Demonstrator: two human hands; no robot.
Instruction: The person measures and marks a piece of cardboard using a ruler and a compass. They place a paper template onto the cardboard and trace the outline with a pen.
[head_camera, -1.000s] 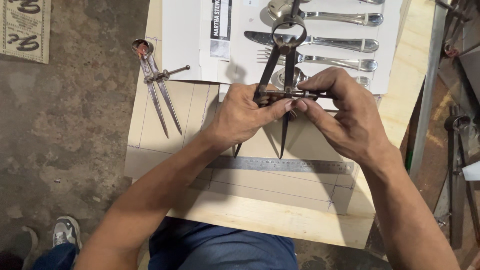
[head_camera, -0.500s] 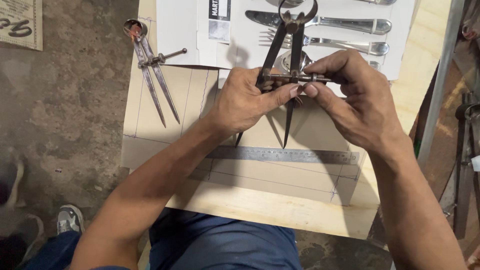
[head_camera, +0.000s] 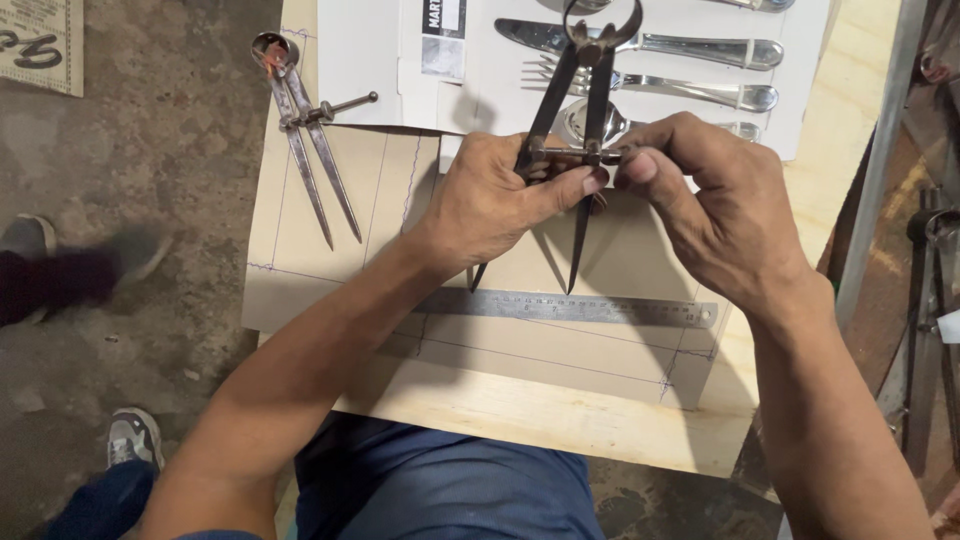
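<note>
Two hands hold one dark metal divider above the table. It has two long, thin legs that join at a round spring bow at the top and end in sharp points. The points are just above a steel ruler; I cannot tell if they touch it. A thin cross screw goes through both legs near the middle.

The left hand closes around the left leg, and its thumb presses against the screw. The fingers of the right hand are pressed together, pinching the right end of the screw.

Under the ruler lies a brown cardboard sheet with thin drawn lines on it. The hands cover a part of this sheet and the middle of the legs. A second divider, lighter in colour, lies on the left part of the table, well apart from the hands. Behind the hands there is a white card with a knife, a fork and a spoon on it; the divider's legs cross in front of the spoon.
</note>
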